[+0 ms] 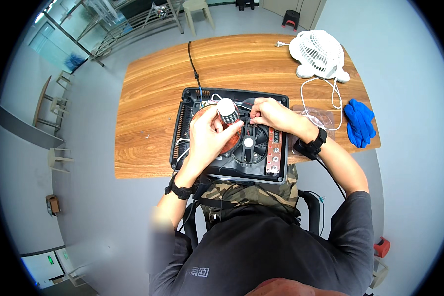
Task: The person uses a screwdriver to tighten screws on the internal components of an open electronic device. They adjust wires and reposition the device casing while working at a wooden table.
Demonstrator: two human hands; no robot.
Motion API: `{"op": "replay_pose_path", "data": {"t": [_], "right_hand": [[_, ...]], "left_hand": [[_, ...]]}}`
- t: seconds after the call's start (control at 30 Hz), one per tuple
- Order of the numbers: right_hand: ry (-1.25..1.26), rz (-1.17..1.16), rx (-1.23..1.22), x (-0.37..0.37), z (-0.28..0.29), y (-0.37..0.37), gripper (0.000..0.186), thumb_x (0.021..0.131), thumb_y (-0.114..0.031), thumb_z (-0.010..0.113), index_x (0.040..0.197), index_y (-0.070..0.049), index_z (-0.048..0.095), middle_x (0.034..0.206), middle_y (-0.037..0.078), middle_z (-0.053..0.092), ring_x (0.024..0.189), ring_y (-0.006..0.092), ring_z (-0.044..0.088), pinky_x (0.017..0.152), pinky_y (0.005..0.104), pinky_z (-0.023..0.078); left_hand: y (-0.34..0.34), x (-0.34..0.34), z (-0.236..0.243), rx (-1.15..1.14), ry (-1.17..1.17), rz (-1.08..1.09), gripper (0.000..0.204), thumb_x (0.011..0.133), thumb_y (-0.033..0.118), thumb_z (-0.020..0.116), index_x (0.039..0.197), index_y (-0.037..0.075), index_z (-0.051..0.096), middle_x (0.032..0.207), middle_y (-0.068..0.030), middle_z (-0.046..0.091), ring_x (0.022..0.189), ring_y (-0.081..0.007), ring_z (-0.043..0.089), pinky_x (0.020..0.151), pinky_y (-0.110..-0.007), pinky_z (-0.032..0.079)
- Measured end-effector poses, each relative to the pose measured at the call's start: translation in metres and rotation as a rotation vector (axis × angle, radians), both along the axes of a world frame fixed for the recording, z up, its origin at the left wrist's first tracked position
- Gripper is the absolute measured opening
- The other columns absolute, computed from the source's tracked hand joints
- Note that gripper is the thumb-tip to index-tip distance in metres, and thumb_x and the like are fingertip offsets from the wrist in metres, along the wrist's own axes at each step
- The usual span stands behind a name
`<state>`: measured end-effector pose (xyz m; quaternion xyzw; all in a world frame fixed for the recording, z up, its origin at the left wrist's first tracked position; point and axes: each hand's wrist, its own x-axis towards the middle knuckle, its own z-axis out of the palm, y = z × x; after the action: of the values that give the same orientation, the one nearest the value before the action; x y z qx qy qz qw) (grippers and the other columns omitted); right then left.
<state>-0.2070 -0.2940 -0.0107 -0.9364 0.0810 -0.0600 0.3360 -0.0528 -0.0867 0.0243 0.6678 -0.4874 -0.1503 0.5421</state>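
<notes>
My left hand (206,134) is closed around a thick cylinder (227,109) with a white end and a black-and-white dotted side. It stands over the orange-brown coil (230,144) of an opened induction cooker (222,170). What its lower end touches is hidden. Thumb and fingers of my right hand (269,114) pinch together just above the black cooling fan (249,142); whatever they grip is too small to make out. To the right of the fan lies a reddish control board (273,158) with a small display and buttons.
A black cord (192,59) runs from the cooker to the table's far edge. At the back right stands a white fan (319,52) with its cable. Blue gloves (360,123) lie near the right edge of the wooden table (143,123), beside a clear plastic bag (325,118).
</notes>
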Motion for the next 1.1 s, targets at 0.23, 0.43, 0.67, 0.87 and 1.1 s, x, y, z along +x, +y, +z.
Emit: {"op": "replay_pose_path", "data": {"t": [0.23, 0.43, 0.67, 0.87, 1.1], "right_hand": [[-0.084, -0.018, 0.014, 0.0, 0.017, 0.0, 0.023, 0.09, -0.019, 0.077, 0.098, 0.001, 0.074, 0.095, 0.018, 0.069, 0.09, 0.0345, 0.069, 0.079, 0.0424, 0.055], [-0.148, -0.071, 0.072, -0.007, 0.042, -0.003, 0.023, 0.093, -0.021, 0.075, 0.103, 0.0, 0.075, 0.092, 0.014, 0.069, 0.083, 0.0277, 0.067, 0.074, 0.0376, 0.053], [-0.235, 0.008, 0.178, -0.034, 0.153, 0.024, 0.061, 0.089, -0.034, 0.081, 0.142, -0.012, 0.06, 0.108, 0.004, 0.057, 0.069, 0.0087, 0.045, 0.063, 0.0251, 0.042], [-0.349, 0.088, -0.179, -0.025, 0.137, 0.014, 0.038, 0.092, -0.029, 0.074, 0.117, -0.003, 0.061, 0.108, 0.016, 0.064, 0.097, 0.0374, 0.067, 0.084, 0.0441, 0.054], [-0.361, 0.042, -0.157, -0.028, 0.131, 0.01, 0.037, 0.091, -0.027, 0.076, 0.113, -0.001, 0.063, 0.104, 0.015, 0.066, 0.097, 0.0346, 0.067, 0.083, 0.0417, 0.054]], "left_hand": [[-0.004, -0.003, 0.002, 0.0, 0.025, -0.021, 0.031, 0.08, 0.018, 0.09, 0.097, 0.0, 0.071, 0.056, 0.003, 0.048, 0.051, -0.0019, 0.041, 0.047, -0.023, 0.034], [-0.009, -0.007, 0.009, 0.028, 0.025, -0.044, 0.034, 0.079, 0.02, 0.09, 0.102, 0.001, 0.072, 0.055, 0.0025, 0.047, 0.05, -0.0043, 0.04, 0.047, -0.025, 0.034], [-0.034, -0.023, 0.05, 0.07, -0.144, -0.075, 0.032, 0.081, 0.016, 0.087, 0.106, 0.002, 0.074, 0.061, 0.0009, 0.047, 0.058, -0.0058, 0.041, 0.052, -0.028, 0.038], [-0.057, -0.027, 0.04, 0.077, -0.157, -0.11, 0.032, 0.08, 0.016, 0.088, 0.101, 0.0, 0.071, 0.069, -0.0025, 0.061, 0.066, -0.0071, 0.053, 0.062, -0.028, 0.05], [-0.054, -0.016, 0.032, 0.002, -0.265, -0.261, 0.03, 0.08, 0.018, 0.087, 0.097, 0.001, 0.07, 0.077, -0.0031, 0.053, 0.065, -0.0134, 0.046, 0.06, -0.031, 0.041]]}}
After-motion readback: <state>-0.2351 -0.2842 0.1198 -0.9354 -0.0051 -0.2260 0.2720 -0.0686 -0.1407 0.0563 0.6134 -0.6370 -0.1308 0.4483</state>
